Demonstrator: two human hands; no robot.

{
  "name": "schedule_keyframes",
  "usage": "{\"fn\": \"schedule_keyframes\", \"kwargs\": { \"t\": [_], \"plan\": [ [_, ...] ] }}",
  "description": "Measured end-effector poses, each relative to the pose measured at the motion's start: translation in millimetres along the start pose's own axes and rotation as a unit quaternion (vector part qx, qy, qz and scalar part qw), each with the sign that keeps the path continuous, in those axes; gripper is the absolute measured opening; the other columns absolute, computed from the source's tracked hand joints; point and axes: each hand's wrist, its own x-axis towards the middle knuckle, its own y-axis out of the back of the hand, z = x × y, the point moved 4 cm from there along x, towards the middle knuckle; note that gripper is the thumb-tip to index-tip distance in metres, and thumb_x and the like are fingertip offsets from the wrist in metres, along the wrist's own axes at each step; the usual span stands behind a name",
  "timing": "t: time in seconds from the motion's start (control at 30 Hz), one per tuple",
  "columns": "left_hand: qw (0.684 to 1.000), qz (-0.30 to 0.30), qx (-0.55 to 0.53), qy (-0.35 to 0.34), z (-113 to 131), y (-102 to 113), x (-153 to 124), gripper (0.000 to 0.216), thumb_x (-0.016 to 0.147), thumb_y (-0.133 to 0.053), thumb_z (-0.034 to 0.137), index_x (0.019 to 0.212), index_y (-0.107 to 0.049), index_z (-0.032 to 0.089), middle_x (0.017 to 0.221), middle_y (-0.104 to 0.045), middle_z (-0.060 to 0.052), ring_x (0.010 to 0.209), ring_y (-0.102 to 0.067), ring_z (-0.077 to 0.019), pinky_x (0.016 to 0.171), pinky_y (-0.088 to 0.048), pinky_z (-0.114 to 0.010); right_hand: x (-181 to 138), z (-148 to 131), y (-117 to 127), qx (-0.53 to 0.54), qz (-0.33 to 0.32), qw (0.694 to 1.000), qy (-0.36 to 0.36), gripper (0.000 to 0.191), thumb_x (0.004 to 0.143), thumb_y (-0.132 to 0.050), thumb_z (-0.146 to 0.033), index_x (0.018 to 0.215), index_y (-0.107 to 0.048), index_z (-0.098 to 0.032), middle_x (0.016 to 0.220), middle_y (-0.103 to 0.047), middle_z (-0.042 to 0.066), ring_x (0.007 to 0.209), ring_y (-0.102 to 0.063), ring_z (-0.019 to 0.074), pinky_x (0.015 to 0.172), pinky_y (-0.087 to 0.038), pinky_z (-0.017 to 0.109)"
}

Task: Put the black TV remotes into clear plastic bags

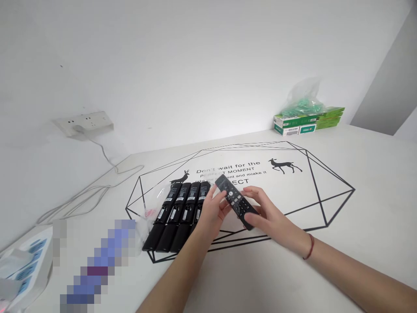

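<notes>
A black remote control (235, 201), buttons up, is held above the white table (342, 243) by both hands. My left hand (211, 214) grips its near-left side with the fingers curled round it. My right hand (269, 215) holds the lower end from the right, with a red cord on the wrist. Just left of the hands, several black remotes (177, 213) lie face down side by side in a row. Crumpled clear plastic wrap (150, 213) lies at the row's left edge.
The table bears a black line drawing with deer and lettering (293, 174). Green and white boxes with a plastic bag on top (308, 117) stand at the far right by the wall. A wall socket (85, 122) with white cable is at left. A blue-white pack (28, 261) lies near left.
</notes>
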Motion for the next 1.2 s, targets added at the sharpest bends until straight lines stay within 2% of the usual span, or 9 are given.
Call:
{"fn": "schedule_keyframes", "kwargs": {
  "t": [0.13,0.27,0.37,0.5,0.7,0.87,0.97,1.07,1.2],
  "plan": [
    [1.0,-0.005,0.0,-0.029,16,2,0,0.036,0.074,-0.067,0.019,0.109,-0.061,0.025,0.096,-0.068,-0.001,0.076,-0.064,-0.0111,0.069,-0.052,-0.022,-1,-6,-3,-0.039,-0.05,0.997,0.036,0.054,0.083,-0.058,-0.025,0.131,-0.033,-0.031,0.111,-0.056,0.005,0.075,-0.057,0.0151,0.071,-0.049,0.032],
    [0.999,-0.036,0.009,-0.023,14,-4,-7,0.026,0.077,-0.066,0.024,0.103,-0.062,0.021,0.1,-0.067,-0.003,0.082,-0.065,-0.0131,0.068,-0.051,-0.021,3,-6,3,-0.076,0.009,0.996,0.041,0.046,0.082,-0.06,-0.033,0.125,-0.042,-0.028,0.076,-0.056,-0.001,0.065,-0.056,0.016,0.067,-0.048,0.034],
    [0.996,-0.087,0.012,0.002,4,-15,-14,0.031,0.079,-0.066,0.025,0.109,-0.059,0.023,0.109,-0.067,-0.005,0.09,-0.066,-0.0166,0.075,-0.053,-0.025,8,-4,12,-0.085,0.074,0.992,0.054,0.041,0.08,-0.061,-0.034,0.118,-0.047,-0.026,0.086,-0.057,0.001,0.066,-0.056,0.0155,0.066,-0.049,0.033],
    [0.995,-0.087,0.007,0.04,-8,-20,-20,0.048,0.077,-0.07,0.021,0.122,-0.052,0.026,0.107,-0.068,-0.006,0.086,-0.067,-0.0155,0.083,-0.053,-0.031,13,0,19,-0.153,0.108,0.978,0.092,0.029,0.084,-0.057,-0.034,0.111,-0.052,-0.026,0.094,-0.058,0.003,0.069,-0.053,0.0159,0.064,-0.048,0.032],
    [0.995,-0.095,0.017,0.036,-12,-18,-18,0.055,0.075,-0.072,0.022,0.125,-0.05,0.026,0.107,-0.069,-0.008,0.092,-0.067,-0.0189,0.09,-0.051,-0.037,12,2,19,-0.205,0.094,0.965,0.136,0.03,0.087,-0.051,-0.031,0.116,-0.053,-0.028,0.108,-0.061,0.006,0.081,-0.058,0.0195,0.07,-0.05,0.034],
    [0.992,-0.114,0.04,0.022,-11,-19,-19,0.059,0.076,-0.072,0.028,0.13,-0.048,0.028,0.111,-0.068,-0.008,0.098,-0.066,-0.0217,0.093,-0.049,-0.041,12,4,22,-0.23,0.124,0.958,0.122,0.027,0.086,-0.053,-0.034,0.111,-0.057,-0.027,0.089,-0.065,0.004,0.068,-0.057,0.0191,0.066,-0.048,0.035],
    [0.991,-0.119,0.056,0.018,-11,-21,-20,0.064,0.076,-0.072,0.029,0.133,-0.044,0.026,0.111,-0.068,-0.009,0.099,-0.065,-0.0223,0.093,-0.048,-0.041,11,5,23,-0.261,0.131,0.948,0.123,0.026,0.086,-0.053,-0.032,0.111,-0.058,-0.027,0.088,-0.065,0.004,0.066,-0.057,0.0188,0.066,-0.047,0.034],
    [0.99,-0.121,0.074,0.005,-8,-22,-19,0.061,0.075,-0.071,0.028,0.131,-0.046,0.025,0.11,-0.068,-0.01,0.098,-0.064,-0.0212,0.092,-0.047,-0.038,9,4,22,-0.29,0.114,0.941,0.136,0.029,0.087,-0.049,-0.026,0.116,-0.055,-0.027,0.094,-0.066,0.005,0.071,-0.059,0.0192,0.067,-0.047,0.033],
    [0.992,-0.084,0.092,-0.032,-2,-17,-17,0.048,0.074,-0.071,0.022,0.119,-0.055,0.025,0.103,-0.069,-0.007,0.094,-0.062,-0.0174,0.083,-0.047,-0.029,7,0,18,-0.31,0.084,0.935,0.15,0.034,0.087,-0.042,-0.016,0.117,-0.054,-0.026,0.092,-0.066,0.004,0.073,-0.061,0.019,0.067,-0.047,0.032]
  ]
}}
